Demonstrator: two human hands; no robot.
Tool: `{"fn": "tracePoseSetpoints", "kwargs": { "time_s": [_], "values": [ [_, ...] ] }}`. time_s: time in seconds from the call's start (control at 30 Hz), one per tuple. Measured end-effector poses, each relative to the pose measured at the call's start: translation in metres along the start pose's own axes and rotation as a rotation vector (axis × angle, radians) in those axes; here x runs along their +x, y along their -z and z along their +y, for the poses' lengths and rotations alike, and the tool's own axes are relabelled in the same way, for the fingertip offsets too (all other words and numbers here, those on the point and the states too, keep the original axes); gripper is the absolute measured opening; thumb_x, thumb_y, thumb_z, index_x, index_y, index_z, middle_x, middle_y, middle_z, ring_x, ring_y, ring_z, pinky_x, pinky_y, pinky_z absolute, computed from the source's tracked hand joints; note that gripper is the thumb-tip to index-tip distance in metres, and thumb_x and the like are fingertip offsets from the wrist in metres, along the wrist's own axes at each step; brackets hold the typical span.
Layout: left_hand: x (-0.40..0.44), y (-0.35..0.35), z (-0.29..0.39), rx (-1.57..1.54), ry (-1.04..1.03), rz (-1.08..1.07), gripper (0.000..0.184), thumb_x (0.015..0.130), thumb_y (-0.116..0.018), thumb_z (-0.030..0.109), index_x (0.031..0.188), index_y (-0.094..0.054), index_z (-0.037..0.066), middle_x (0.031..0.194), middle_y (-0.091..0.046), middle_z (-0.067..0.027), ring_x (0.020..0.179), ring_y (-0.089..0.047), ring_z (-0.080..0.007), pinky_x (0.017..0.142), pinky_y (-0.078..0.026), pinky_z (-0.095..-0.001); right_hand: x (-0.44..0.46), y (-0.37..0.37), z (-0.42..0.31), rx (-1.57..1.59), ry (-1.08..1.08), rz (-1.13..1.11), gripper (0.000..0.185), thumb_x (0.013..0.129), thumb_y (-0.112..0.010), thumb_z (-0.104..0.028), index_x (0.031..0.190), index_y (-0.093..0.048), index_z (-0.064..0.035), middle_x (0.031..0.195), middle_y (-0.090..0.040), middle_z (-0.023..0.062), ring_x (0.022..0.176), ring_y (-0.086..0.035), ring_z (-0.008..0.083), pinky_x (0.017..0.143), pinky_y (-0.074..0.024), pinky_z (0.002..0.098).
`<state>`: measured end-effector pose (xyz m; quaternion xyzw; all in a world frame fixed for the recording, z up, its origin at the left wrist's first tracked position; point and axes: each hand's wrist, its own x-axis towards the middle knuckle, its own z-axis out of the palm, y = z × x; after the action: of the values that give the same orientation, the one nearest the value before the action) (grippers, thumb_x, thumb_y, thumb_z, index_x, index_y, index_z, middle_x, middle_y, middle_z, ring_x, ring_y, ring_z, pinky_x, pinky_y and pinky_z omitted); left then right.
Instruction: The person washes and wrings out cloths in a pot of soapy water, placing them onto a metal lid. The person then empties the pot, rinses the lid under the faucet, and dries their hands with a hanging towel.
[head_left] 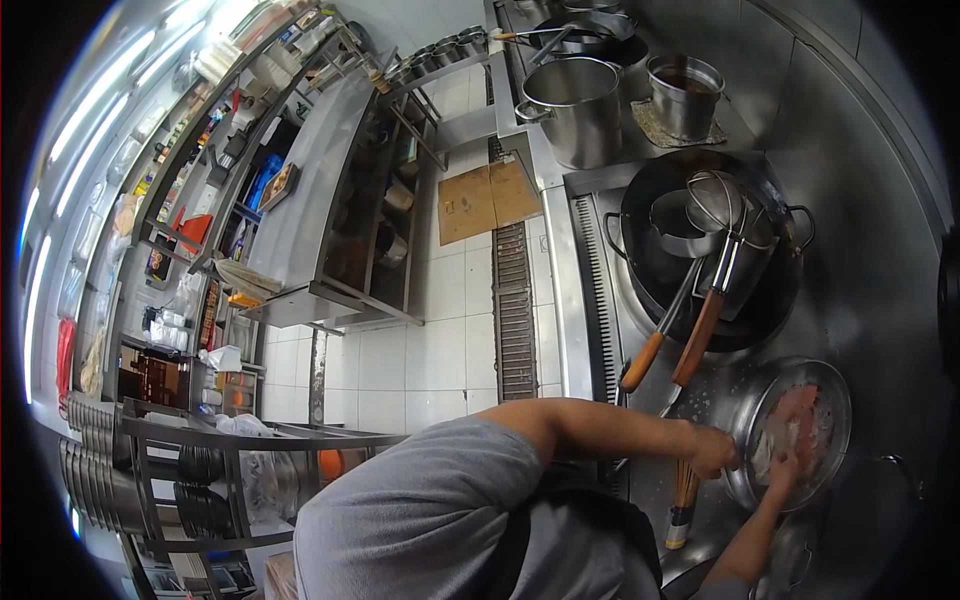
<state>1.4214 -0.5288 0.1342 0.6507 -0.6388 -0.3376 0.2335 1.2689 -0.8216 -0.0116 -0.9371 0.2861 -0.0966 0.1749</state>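
Note:
A round metal bowl (843,412) tilts on the steel counter at the lower right, holding wet, pale and pinkish-red food (797,405). My left hand (712,452) is closed at the bowl's left rim; its fingertips are partly hidden. Inside the bowl, my right hand (786,474) has its fingers bunched together against the pale part of the food. A bamboo brush (684,492) with a white-banded end lies just below my left hand, partly covered by it.
A large black wok (640,275) holds a wire strainer (716,190) and ladles with wooden handles (698,340). Behind it stand a tall steel pot (575,110) and a smaller pot (686,100). Steel shelving (200,470) and a long steel table (315,170) are at left.

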Motion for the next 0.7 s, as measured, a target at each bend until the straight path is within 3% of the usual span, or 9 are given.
{"fn": "tracePoseSetpoints", "kwargs": {
  "time_s": [0.03, 0.17, 0.23, 0.37, 0.47, 0.53, 0.57, 0.63, 0.7],
  "values": [
    [-0.005, 0.004, 0.003, -0.008, 0.016, -0.002, 0.033, 0.075, -0.061, 0.019, 0.106, -0.065, 0.006, 0.104, -0.064, -0.0171, 0.102, -0.060, -0.0353, 0.088, -0.048, -0.0455, -0.006, -0.015, 0.012, -0.121, -0.002, -0.013, 0.022, 0.083, -0.060, -0.020, 0.089, -0.064, 0.0001, 0.079, -0.064, 0.0214, 0.077, -0.061, 0.0415, 0.071, -0.0466, 0.0486],
    [-0.008, -0.012, -0.002, -0.011, 0.019, 0.018, 0.037, 0.076, -0.062, 0.019, 0.110, -0.064, 0.006, 0.102, -0.066, -0.0170, 0.100, -0.062, -0.0352, 0.090, -0.048, -0.0443, -0.011, -0.040, 0.050, -0.297, 0.025, -0.099, 0.023, 0.085, -0.057, -0.019, 0.093, -0.064, 0.0011, 0.088, -0.064, 0.0238, 0.085, -0.061, 0.0410, 0.076, -0.0461, 0.0474],
    [-0.012, -0.011, -0.002, 0.002, 0.010, 0.020, 0.038, 0.076, -0.062, 0.019, 0.112, -0.063, 0.006, 0.101, -0.066, -0.0169, 0.100, -0.062, -0.0351, 0.090, -0.048, -0.0437, -0.006, -0.026, 0.039, -0.143, -0.162, -0.065, 0.033, 0.088, -0.055, -0.024, 0.104, -0.063, 0.0034, 0.099, -0.063, 0.0267, 0.094, -0.059, 0.0437, 0.084, -0.0455, 0.0459],
    [-0.023, -0.009, 0.003, -0.003, 0.036, 0.020, 0.042, 0.076, -0.063, 0.019, 0.115, -0.063, 0.006, 0.101, -0.066, -0.0168, 0.100, -0.062, -0.0350, 0.090, -0.048, -0.0428, 0.000, 0.033, 0.006, 0.099, -0.210, 0.191, 0.036, 0.093, -0.051, -0.027, 0.103, -0.062, 0.0053, 0.098, -0.063, 0.0276, 0.091, -0.059, 0.0428, 0.082, -0.0454, 0.0439],
    [-0.027, -0.006, 0.011, -0.019, 0.015, 0.008, 0.041, 0.076, -0.063, 0.019, 0.115, -0.063, 0.006, 0.103, -0.066, -0.0168, 0.101, -0.061, -0.0348, 0.090, -0.048, -0.0426, 0.010, 0.071, -0.001, 0.179, -0.292, 0.386, 0.042, 0.095, -0.051, -0.034, 0.101, -0.061, 0.0069, 0.095, -0.064, 0.0242, 0.088, -0.061, 0.0370, 0.080, -0.0456, 0.0410],
    [-0.028, -0.006, 0.017, -0.004, -0.002, -0.012, 0.041, 0.077, -0.062, 0.019, 0.115, -0.063, 0.006, 0.104, -0.066, -0.0171, 0.101, -0.061, -0.0347, 0.090, -0.048, -0.0425, 0.018, 0.096, -0.006, 0.396, -0.437, 0.463, 0.046, 0.095, -0.054, -0.038, 0.102, -0.061, 0.0064, 0.095, -0.065, 0.0184, 0.088, -0.062, 0.0280, 0.080, -0.0463, 0.0377],
    [-0.029, -0.005, 0.020, 0.005, -0.009, -0.026, 0.041, 0.077, -0.062, 0.019, 0.116, -0.062, 0.006, 0.104, -0.066, -0.0174, 0.101, -0.061, -0.0345, 0.090, -0.048, -0.0424, 0.016, 0.116, -0.034, 0.687, -0.479, 0.495, 0.044, 0.092, -0.059, -0.037, 0.103, -0.062, 0.0050, 0.097, -0.065, 0.0119, 0.089, -0.060, 0.0206, 0.081, -0.0468, 0.0337],
    [-0.033, -0.001, 0.026, -0.002, 0.001, -0.045, 0.041, 0.077, -0.062, 0.019, 0.116, -0.062, 0.006, 0.105, -0.065, -0.0178, 0.101, -0.061, -0.0347, 0.090, -0.048, -0.0425, 0.005, 0.142, -0.076, 0.845, -0.474, 0.621, 0.042, 0.092, -0.060, -0.036, 0.103, -0.062, 0.0043, 0.097, -0.065, 0.0113, 0.088, -0.060, 0.0201, 0.081, -0.0470, 0.0323],
    [-0.034, 0.001, 0.027, -0.011, 0.012, -0.062, 0.041, 0.078, -0.062, 0.019, 0.117, -0.062, 0.006, 0.106, -0.065, -0.0183, 0.102, -0.061, -0.0348, 0.090, -0.048, -0.0426, 0.002, 0.140, -0.071, 1.003, -0.463, 0.745, 0.040, 0.092, -0.061, -0.035, 0.103, -0.062, 0.0037, 0.098, -0.065, 0.0107, 0.086, -0.060, 0.0196, 0.081, -0.0472, 0.0310]
  ]
}}
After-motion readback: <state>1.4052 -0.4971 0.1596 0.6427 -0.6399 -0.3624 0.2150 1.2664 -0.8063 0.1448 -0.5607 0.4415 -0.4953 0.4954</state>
